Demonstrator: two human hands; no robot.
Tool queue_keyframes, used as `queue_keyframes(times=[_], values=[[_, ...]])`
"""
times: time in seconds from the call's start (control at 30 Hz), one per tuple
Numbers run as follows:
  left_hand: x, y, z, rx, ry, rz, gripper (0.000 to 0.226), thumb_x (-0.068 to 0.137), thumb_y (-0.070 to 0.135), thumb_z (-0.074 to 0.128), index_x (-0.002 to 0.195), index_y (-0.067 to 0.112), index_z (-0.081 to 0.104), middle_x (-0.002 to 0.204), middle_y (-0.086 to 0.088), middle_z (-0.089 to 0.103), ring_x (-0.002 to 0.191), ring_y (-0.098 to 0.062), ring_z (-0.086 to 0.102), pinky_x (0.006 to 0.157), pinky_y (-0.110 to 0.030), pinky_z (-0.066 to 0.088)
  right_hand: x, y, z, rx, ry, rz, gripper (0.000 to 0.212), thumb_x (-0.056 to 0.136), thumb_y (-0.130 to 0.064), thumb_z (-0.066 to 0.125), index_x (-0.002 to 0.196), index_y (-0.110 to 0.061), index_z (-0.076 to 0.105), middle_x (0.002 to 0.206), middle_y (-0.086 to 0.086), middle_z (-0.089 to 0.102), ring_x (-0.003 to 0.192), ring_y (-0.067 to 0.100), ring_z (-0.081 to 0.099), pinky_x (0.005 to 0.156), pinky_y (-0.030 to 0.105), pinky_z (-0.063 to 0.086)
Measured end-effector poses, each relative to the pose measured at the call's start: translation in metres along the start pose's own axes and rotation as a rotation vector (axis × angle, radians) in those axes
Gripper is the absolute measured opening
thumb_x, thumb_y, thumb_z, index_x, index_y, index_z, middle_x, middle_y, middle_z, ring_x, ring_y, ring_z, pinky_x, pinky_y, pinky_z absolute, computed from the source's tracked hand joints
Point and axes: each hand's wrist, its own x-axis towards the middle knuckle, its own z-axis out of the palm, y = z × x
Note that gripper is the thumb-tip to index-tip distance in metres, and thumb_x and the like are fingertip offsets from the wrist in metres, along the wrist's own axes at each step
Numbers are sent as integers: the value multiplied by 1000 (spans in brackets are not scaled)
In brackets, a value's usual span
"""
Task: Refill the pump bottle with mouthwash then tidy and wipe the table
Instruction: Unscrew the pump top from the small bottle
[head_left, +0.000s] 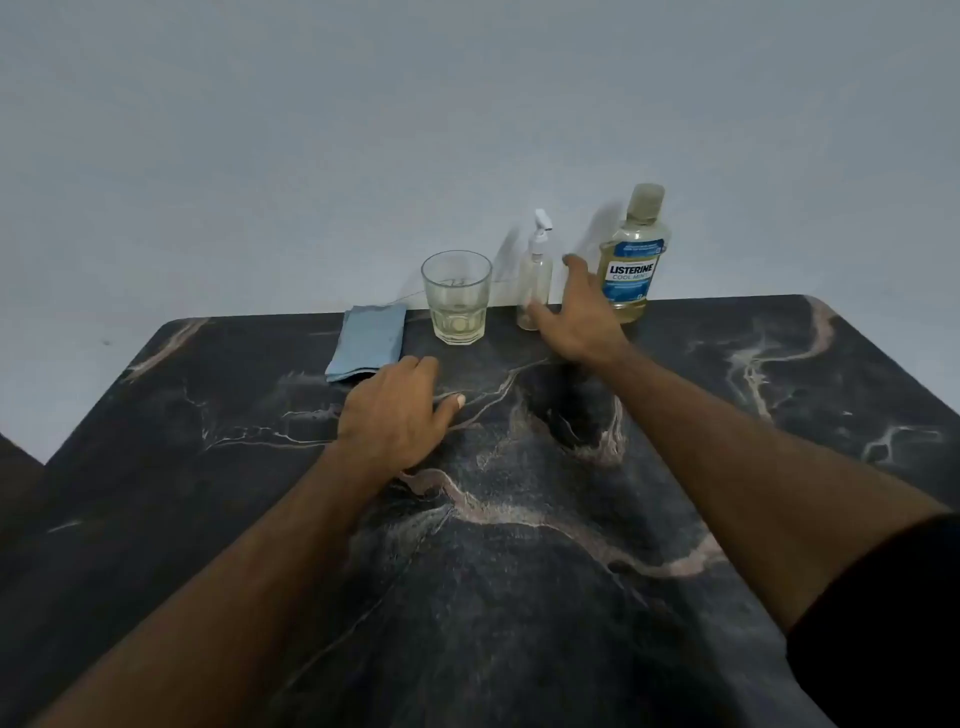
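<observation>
I see the pump bottle (535, 275) upright at the counter's (779, 467) far edge, between the glass (456, 296) and the mouthwash bottle (631, 254). My right hand (576, 317) reaches in just right of the pump bottle, fingers spread and gripping nothing. My left hand (395, 415) rests on the counter nearer me than the pump bottle, fingers loosely curled, holding nothing.

Risk: the gap is narrow; a sideways knuckle could topple the light, apparently near-empty pump bottle into the glass.

A glass (456, 297) holds what looks like pale liquid.
</observation>
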Motion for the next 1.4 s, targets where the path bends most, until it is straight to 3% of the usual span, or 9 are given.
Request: queue_keyframes(times=[0.2,0.43,0.6,0.77,0.97,1.07,1.3,1.4], values=[[11,-4,9,-16,-44,14,52,95,55,46,132,19,46,123,-3,60,108,-20,58,85,-42,54,27,-4,17,61,10,-30,78,89,-38,65,148,-15,21,141,14,42,125,33,47,105,46,42],[9,-3,13,-6,2,18,47,94,55,48,125,19,51,118,-1,59,104,-20,58,81,-40,53,38,0,30,163,74,-54,54,92,-23,66,134,-12,34,119,12,60,105,30,62,86,47,56],[-1,-3,13,-72,-36,-14,46,92,55,51,123,20,51,118,-1,59,105,-19,56,84,-41,52,8,2,21,235,113,-106,58,90,-30,68,136,-13,36,110,-1,58,95,17,60,83,33,54],[-36,8,4,-390,-7,-69,43,92,47,58,127,24,54,125,4,61,112,-13,58,93,-39,51,-68,3,4,356,65,-120,61,88,-41,69,136,-21,38,121,-7,60,105,9,59,86,22,47],[-103,39,-11,-904,161,-90,29,92,30,64,120,25,62,111,17,65,104,6,61,91,-19,51,-180,0,-7,492,-24,-157,60,84,-45,71,134,-30,42,119,-11,63,109,4,60,94,29,52],[-131,51,-16,-1036,212,-85,26,94,28,63,120,24,62,113,11,68,104,4,63,90,-16,50,-222,-4,-6,580,-67,-186,61,83,-43,72,134,-25,44,114,-8,65,106,10,63,92,40,55],[-175,66,-20,-1132,276,8,30,101,25,49,127,15,59,125,3,66,116,-4,61,98,-26,49,-277,-11,4,594,-76,-220,59,83,-39,71,133,-26,44,109,0,64,100,19,65,86,47,55],[-183,72,-21,-1155,289,25,37,99,28,49,130,11,58,122,8,65,113,2,60,91,-15,47,-286,-13,6,557,-72,-235,62,83,-41,69,137,-26,41,110,0,65,101,18,65,85,45,56]])
